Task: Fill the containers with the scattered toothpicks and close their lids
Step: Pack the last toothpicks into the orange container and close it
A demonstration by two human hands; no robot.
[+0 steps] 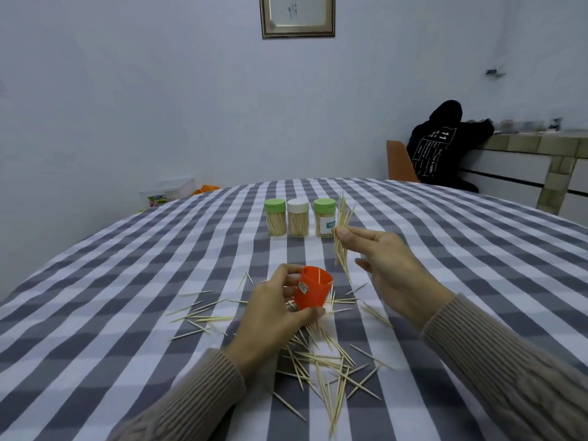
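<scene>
My left hand [273, 316] grips an open orange container [313, 291], tilted toward the right, with one toothpick standing inside it. To its upper right, my right hand [388, 268] pinches a bundle of toothpicks [342, 237] held nearly upright above the table. Many loose toothpicks [321, 361] lie scattered on the checked tablecloth below and around the orange container. At the back stand three filled, lidded containers in a row: a green-lidded one [275, 218], a white-lidded one [298, 218] and another green-lidded one [324, 218].
The round table carries a grey and white checked cloth [127, 281]. A person in a dark hooded top [442, 148] sits on an orange chair [399, 163] beyond the table's far right edge. A clear box [168, 194] stands on the floor at the far left.
</scene>
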